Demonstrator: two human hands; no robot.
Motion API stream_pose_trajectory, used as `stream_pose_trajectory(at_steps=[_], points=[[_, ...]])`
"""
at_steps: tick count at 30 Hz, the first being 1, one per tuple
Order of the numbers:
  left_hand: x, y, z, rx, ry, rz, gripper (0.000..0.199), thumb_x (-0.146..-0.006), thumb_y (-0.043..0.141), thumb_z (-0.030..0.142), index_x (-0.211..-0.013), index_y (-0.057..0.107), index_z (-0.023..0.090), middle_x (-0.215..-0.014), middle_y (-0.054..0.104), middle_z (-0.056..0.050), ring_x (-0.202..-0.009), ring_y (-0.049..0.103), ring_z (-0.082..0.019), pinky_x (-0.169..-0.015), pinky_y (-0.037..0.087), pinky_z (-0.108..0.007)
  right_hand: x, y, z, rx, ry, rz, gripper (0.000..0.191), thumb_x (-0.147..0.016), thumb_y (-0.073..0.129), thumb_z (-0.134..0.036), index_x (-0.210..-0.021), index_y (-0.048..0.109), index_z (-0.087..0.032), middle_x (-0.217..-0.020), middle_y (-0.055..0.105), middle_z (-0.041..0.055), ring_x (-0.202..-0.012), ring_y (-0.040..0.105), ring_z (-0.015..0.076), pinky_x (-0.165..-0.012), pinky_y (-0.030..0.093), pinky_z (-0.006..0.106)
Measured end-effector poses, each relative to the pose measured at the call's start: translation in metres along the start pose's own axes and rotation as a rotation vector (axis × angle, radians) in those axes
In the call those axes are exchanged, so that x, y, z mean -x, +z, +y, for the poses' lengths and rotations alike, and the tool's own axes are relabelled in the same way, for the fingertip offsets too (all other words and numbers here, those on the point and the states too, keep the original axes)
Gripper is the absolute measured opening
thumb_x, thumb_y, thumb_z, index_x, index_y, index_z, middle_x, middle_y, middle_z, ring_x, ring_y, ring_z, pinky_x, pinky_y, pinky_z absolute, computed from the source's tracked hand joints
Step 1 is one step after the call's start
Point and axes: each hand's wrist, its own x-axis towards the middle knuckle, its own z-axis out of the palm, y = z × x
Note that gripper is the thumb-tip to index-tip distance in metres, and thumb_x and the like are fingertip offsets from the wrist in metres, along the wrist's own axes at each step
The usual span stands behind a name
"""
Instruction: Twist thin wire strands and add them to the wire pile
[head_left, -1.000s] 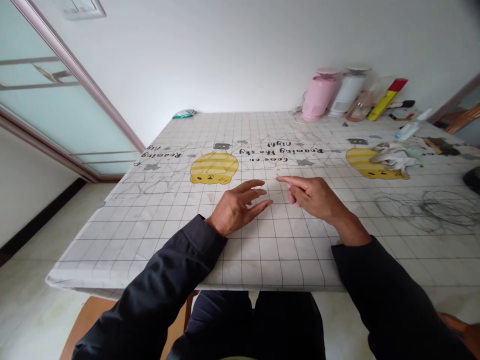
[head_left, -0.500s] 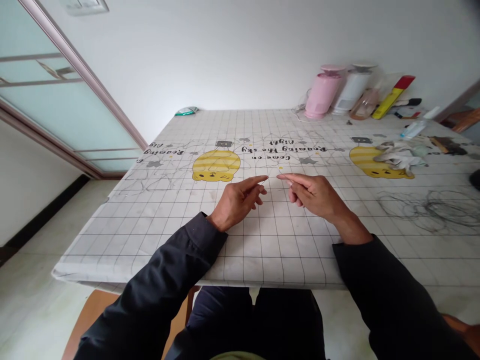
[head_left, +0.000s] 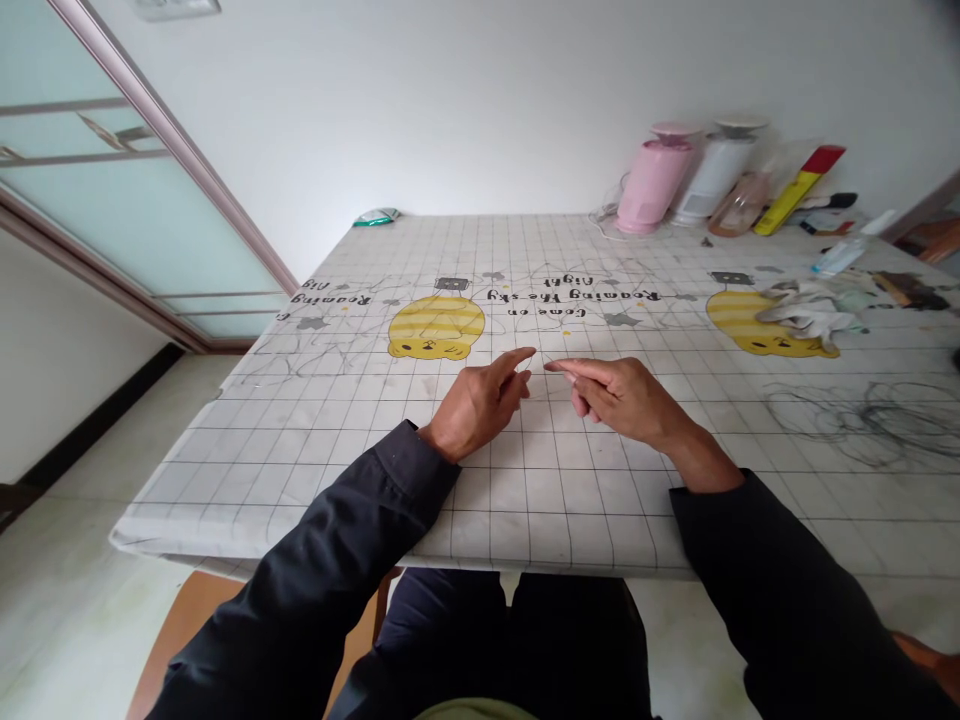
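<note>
My left hand [head_left: 480, 405] is just above the middle of the checked tablecloth [head_left: 517, 500], index finger stretched toward the right and the other fingers curled in against the thumb. A faint thin strand of wire [head_left: 529, 362] shows at its fingertips. Facing it, my right hand [head_left: 626, 400] points its index finger to the left, with thumb and remaining fingers bent beneath. A small gap separates the two index tips. Whatever lies in the right fingers is too fine to make out. More fine dark strands [head_left: 300, 355] lie on the cloth to the left.
At the right lies a loose coil of thin dark wire [head_left: 885, 420]. Behind it are a crumpled pale cloth [head_left: 806, 308] and a clear bottle [head_left: 847, 250]. A pink cylinder [head_left: 656, 185], a white cylinder [head_left: 716, 175] and a yellow-red box [head_left: 799, 190] stand by the wall.
My right index tip has dropped slightly and come left, closer to the left hand. The left fingers have curled in a little. The view has shifted slightly.
</note>
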Motion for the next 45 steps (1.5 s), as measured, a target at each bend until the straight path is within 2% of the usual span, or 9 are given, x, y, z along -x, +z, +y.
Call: stream_pose_trajectory(at_steps=[8, 14, 18, 23, 25, 28, 31, 36, 45], points=[[0.002, 0.001, -0.001, 0.011, -0.016, 0.013, 0.032, -0.110, 0.057, 0.028, -0.137, 0.071, 0.019, -0.081, 0.078, -0.002, -0.063, 0.073, -0.013, -0.067, 0.058, -0.025, 0.000, 0.001, 0.002, -0.001, 0.003, -0.015, 0.044, -0.112, 0.052, -0.036, -0.144, 0.078, -0.021, -0.069, 0.070, -0.0009, -0.056, 0.058, 0.0127, -0.057, 0.050, 0.028], [-0.001, 0.001, 0.001, 0.135, -0.077, 0.006, 0.040, -0.109, 0.066, 0.040, -0.141, 0.067, 0.017, -0.093, 0.082, -0.006, -0.069, 0.076, -0.015, -0.069, 0.062, -0.028, -0.001, -0.001, 0.000, -0.018, 0.004, -0.009, 0.042, -0.112, 0.052, -0.036, -0.140, 0.080, -0.021, -0.068, 0.069, -0.0005, -0.055, 0.058, 0.0129, -0.057, 0.048, 0.028], [-0.003, -0.008, -0.002, 0.255, -0.149, 0.080, 0.051, -0.108, 0.067, 0.056, -0.135, 0.070, 0.013, -0.103, 0.082, -0.012, -0.078, 0.079, -0.019, -0.066, 0.064, -0.030, -0.002, -0.001, 0.001, -0.041, 0.046, 0.036, 0.041, -0.112, 0.053, -0.036, -0.139, 0.079, -0.022, -0.072, 0.071, 0.0003, -0.055, 0.059, 0.0127, -0.056, 0.049, 0.028], [-0.002, -0.025, -0.006, 0.246, -0.212, 0.198, 0.049, -0.106, 0.068, 0.059, -0.120, 0.077, 0.013, -0.107, 0.080, -0.013, -0.083, 0.079, -0.020, -0.067, 0.064, -0.030, -0.004, 0.003, 0.000, -0.080, 0.098, 0.071, 0.041, -0.112, 0.053, -0.040, -0.141, 0.078, -0.022, -0.073, 0.072, 0.0015, -0.054, 0.060, 0.0132, -0.054, 0.049, 0.028], [-0.006, -0.029, -0.006, 0.244, -0.208, 0.125, 0.047, -0.105, 0.070, 0.058, -0.117, 0.079, 0.013, -0.110, 0.081, -0.013, -0.092, 0.079, -0.022, -0.078, 0.065, -0.033, -0.004, 0.006, -0.001, -0.085, 0.082, 0.043, 0.041, -0.112, 0.053, -0.040, -0.140, 0.078, -0.021, -0.073, 0.072, 0.0015, -0.054, 0.060, 0.0133, -0.054, 0.049, 0.028], [-0.018, -0.031, -0.005, 0.333, -0.244, -0.094, 0.044, -0.103, 0.075, 0.055, -0.118, 0.082, 0.014, -0.112, 0.083, -0.013, -0.103, 0.078, -0.023, -0.094, 0.063, -0.038, -0.004, 0.011, -0.001, -0.069, 0.025, -0.027, 0.040, -0.112, 0.053, -0.038, -0.137, 0.079, -0.022, -0.072, 0.071, 0.0007, -0.055, 0.060, 0.0131, -0.057, 0.051, 0.028], [-0.029, -0.030, -0.009, 0.573, -0.332, -0.242, 0.037, -0.097, 0.084, 0.046, -0.115, 0.085, 0.013, -0.107, 0.084, -0.013, -0.098, 0.077, -0.020, -0.100, 0.061, -0.039, -0.004, 0.015, 0.000, -0.070, -0.008, -0.082, 0.040, -0.112, 0.051, -0.036, -0.137, 0.080, -0.023, -0.072, 0.071, -0.0002, -0.055, 0.060, 0.0126, -0.057, 0.051, 0.027], [-0.028, -0.032, -0.020, 0.817, -0.465, -0.293, 0.030, -0.089, 0.091, 0.029, -0.112, 0.087, 0.010, -0.089, 0.080, -0.009, -0.082, 0.074, -0.014, -0.090, 0.060, -0.033, -0.003, 0.020, -0.002, -0.083, 0.015, -0.132, 0.039, -0.111, 0.052, -0.035, -0.136, 0.080, -0.021, -0.071, 0.072, -0.0003, -0.055, 0.061, 0.0127, -0.056, 0.050, 0.027], [-0.023, -0.034, -0.024, 0.858, -0.561, -0.345, 0.025, -0.091, 0.090, 0.023, -0.110, 0.086, 0.008, -0.100, 0.083, -0.014, -0.079, 0.074, -0.013, -0.084, 0.061, -0.030, -0.002, 0.021, 0.002, -0.070, -0.037, -0.116, 0.042, -0.113, 0.051, -0.040, -0.138, 0.079, -0.021, -0.072, 0.072, 0.0002, -0.055, 0.063, 0.0126, -0.057, 0.051, 0.027]])
